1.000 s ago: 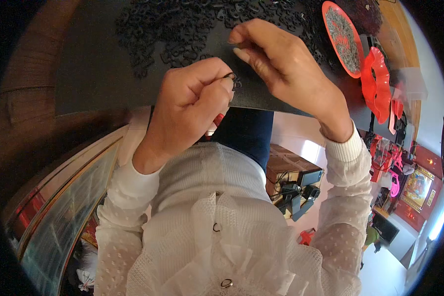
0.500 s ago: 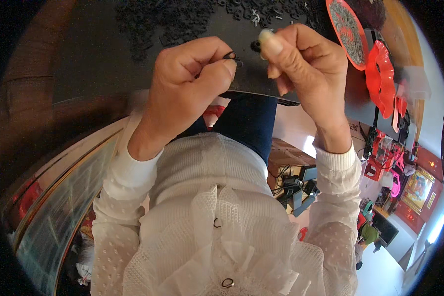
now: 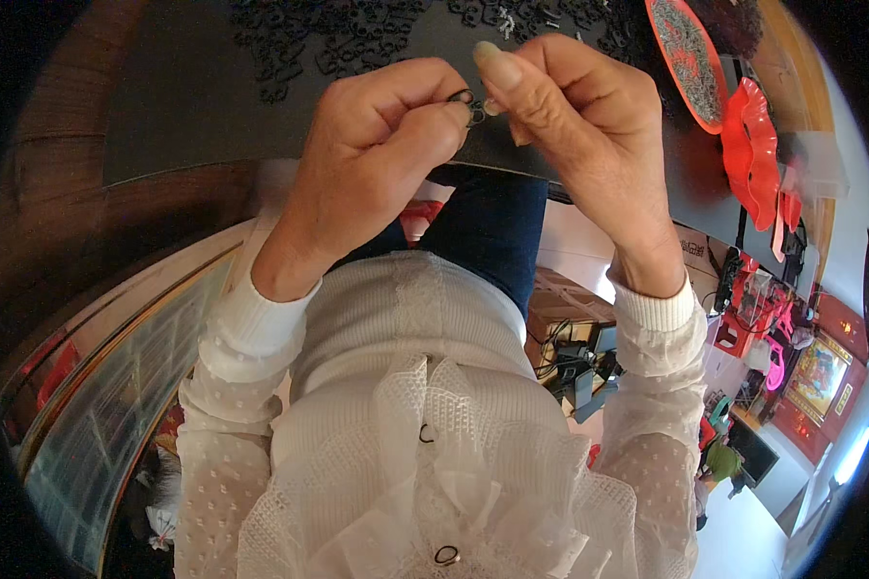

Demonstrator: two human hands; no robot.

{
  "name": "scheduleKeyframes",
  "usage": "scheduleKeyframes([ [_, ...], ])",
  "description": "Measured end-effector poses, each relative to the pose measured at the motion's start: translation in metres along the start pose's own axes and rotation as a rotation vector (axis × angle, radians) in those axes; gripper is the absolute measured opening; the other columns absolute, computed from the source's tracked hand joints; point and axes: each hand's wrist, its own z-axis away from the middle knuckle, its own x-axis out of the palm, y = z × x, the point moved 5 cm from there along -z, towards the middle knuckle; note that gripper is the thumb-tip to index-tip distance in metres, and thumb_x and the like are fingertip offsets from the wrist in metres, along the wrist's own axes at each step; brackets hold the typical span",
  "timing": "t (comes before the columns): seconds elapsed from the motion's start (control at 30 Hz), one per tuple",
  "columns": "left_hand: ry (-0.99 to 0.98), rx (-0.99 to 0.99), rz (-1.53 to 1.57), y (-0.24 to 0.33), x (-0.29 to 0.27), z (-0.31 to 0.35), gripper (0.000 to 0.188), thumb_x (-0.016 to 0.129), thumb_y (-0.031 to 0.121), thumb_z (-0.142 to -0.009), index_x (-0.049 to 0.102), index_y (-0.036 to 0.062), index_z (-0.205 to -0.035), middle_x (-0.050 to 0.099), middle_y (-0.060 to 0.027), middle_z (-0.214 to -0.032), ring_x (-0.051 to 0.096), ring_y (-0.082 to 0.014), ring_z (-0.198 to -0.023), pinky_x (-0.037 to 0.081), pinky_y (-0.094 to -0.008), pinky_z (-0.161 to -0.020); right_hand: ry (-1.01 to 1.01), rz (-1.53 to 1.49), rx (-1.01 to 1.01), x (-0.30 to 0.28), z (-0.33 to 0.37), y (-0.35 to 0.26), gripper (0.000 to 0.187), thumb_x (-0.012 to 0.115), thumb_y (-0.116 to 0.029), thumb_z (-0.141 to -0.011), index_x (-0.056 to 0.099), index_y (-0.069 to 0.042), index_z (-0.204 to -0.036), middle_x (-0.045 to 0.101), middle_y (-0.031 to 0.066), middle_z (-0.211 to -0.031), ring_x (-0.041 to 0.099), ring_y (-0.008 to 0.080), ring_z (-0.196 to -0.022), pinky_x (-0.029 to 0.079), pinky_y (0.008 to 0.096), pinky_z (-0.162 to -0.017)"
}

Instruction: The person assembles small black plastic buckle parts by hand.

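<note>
Head view: both hands now raised, closer together. Left hand (image 3: 377, 145) and right hand (image 3: 574, 125) pinch small black ring (image 3: 465, 99). Red dish (image 3: 687, 60) holds dark bits.

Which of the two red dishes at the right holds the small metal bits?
The flat round red dish, farther up the dark table; the wavy-edged red dish below it looks empty.

a small workshop: dark worktable (image 3: 183, 106) heaped with black parts (image 3: 328, 34), red trays (image 3: 748, 154).
</note>
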Motion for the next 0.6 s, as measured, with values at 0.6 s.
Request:
scheduleKeyframes([
  [0.6, -0.046, -0.059, 0.068, 0.0005, 0.0034, 0.0015, 0.021, 0.046, 0.014, -0.091, 0.054, 0.0058, -0.074, 0.047, 0.0024, -0.055, 0.046, -0.0036, -0.040, 0.037, -0.0187, -0.034, -0.101, 0.037, 0.031, 0.0008, -0.0042, 0.0026, 0.025, 0.062, -0.023, -0.092, 0.062, 0.000, -0.080, 0.054, -0.0032, -0.067, 0.045, 0.0020, -0.057, 0.034, 0.0176, -0.050],
])
